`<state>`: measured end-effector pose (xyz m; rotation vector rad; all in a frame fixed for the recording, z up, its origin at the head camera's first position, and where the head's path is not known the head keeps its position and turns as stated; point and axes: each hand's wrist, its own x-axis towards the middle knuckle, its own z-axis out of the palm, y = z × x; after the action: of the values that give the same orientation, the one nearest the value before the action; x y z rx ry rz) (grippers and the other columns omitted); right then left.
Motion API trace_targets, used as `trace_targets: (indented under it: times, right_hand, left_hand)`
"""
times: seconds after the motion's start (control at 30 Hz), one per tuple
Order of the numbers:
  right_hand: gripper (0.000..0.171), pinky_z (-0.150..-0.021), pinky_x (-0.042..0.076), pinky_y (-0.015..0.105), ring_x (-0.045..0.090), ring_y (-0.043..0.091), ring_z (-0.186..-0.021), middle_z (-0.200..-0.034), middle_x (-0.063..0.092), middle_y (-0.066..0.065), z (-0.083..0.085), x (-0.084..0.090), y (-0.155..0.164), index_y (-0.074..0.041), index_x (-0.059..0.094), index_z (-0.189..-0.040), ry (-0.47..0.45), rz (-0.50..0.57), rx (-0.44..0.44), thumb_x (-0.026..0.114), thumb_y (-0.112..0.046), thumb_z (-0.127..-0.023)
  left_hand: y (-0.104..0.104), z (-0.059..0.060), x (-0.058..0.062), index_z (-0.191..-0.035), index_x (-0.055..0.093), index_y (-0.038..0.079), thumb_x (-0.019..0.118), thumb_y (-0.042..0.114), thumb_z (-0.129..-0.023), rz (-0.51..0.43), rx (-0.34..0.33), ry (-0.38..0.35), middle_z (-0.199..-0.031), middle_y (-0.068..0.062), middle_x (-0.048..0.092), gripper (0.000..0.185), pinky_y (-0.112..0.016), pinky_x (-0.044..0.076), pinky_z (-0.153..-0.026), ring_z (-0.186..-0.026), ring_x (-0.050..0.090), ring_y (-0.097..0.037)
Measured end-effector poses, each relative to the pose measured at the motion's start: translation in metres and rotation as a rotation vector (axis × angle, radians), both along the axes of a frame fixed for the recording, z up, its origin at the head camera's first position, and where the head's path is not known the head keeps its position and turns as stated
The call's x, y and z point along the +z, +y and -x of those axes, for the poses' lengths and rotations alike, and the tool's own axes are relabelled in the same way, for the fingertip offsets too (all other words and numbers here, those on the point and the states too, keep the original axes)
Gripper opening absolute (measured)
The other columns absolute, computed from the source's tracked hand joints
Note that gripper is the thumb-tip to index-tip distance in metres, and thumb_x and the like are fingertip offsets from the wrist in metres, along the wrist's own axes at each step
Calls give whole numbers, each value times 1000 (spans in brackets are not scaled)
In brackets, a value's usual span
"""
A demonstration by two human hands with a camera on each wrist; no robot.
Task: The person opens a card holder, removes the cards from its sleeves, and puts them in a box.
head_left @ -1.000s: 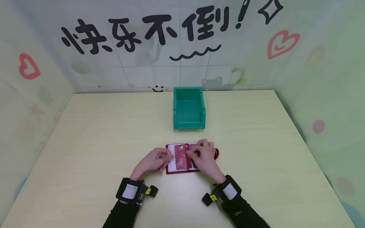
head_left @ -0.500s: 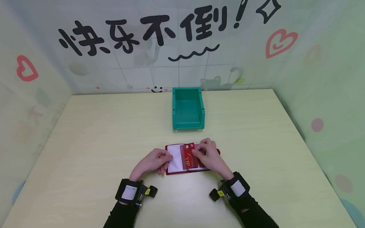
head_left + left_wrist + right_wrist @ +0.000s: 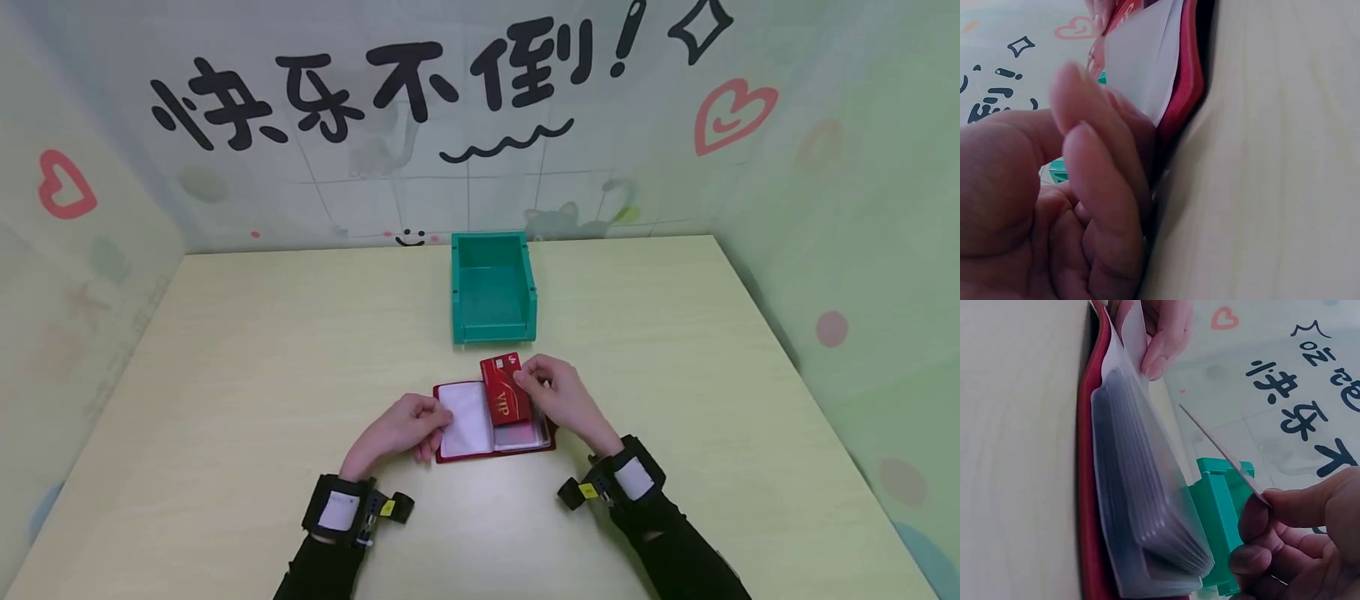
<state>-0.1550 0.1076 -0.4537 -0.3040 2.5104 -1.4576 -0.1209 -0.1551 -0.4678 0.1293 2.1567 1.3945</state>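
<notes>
Right hand [image 3: 561, 396] has the red card [image 3: 505, 390] in a thumb-and-finger pinch at its right edge, centre of the frame. That edge grip leaves most of the face uncovered; "VIP" reads sideways. Card is slightly tilted, overlapping the middle of the holder, top end past the holder's far edge. Right wrist view shows it edge-on, clear of the sleeves [image 3: 1141, 500], so it's held up in the air, not resting on them.

Left hand [image 3: 405, 427] pinches the white page [image 3: 467, 421] at the left edge of the holder, fingers curled. Probably there to steady the holder and keep it spread while the other side gets worked.

Holder [image 3: 463, 458] lies open on the surface [image 3: 300, 350], lower middle of the frame, red cover down. Lying flat like that likely gives both hands access. Sleeves are on its right half, stacked and fanned at the free edge; contents too blurred to call.

Green bin [image 3: 493, 292] stands upper middle, beyond the holder and apart from it, likely parked there to leave elbow room.
</notes>
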Motion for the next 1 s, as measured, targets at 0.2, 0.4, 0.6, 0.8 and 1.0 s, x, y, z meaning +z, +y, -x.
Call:
trace_targets:
  times: [0.2, 0.4, 0.6, 0.8, 1.0]
  right_hand:
    - [18, -69, 51, 21, 61, 19, -81, -98, 73, 20, 10, 5, -1, 1, 61, -107, 50, 26, -44, 60, -17, -101]
    - [23, -60, 48, 23, 56, 17, -69, -89, 70, 22, 23, 14, -2, 3, 59, -117, 69, 65, -81, 60, -14, -101]
    - [33, -65, 49, 21, 60, 21, -75, -95, 71, 23, 45, 29, -8, 5, 56, -128, 149, 26, -74, 62, -9, -99]
    - [47, -62, 46, 24, 58, 25, -75, -95, 66, 22, 70, 47, -17, 3, 46, -143, 222, -56, -58, 60, -6, -99]
    - [55, -78, 57, 36, 62, 31, -92, -115, 63, 23, 96, 62, -33, -3, 34, -153, 182, -200, -13, 55, -6, -102]
  left_hand:
    - [-1, -1, -1, -84, 60, 0, 56, 19, -102, -3, -5, 6, -60, 1, 56, 26, -22, 48, -51, -48, 54, -10]
    - [1, -1, -1, -84, 61, 0, 55, 18, -102, -1, 0, 12, -60, 1, 56, 25, -22, 48, -50, -47, 54, -10]
    - [1, 0, -1, -84, 61, 0, 55, 17, -101, -8, 8, 8, -59, 2, 56, 25, -21, 47, -49, -46, 53, -10]
    - [1, -1, 0, -83, 60, 0, 54, 16, -101, -12, -1, 14, -59, 2, 56, 25, -21, 47, -48, -45, 53, -9]
    - [1, -1, 1, -84, 61, 0, 54, 16, -101, -18, -1, 14, -59, 2, 56, 25, -21, 47, -49, -45, 53, -10]
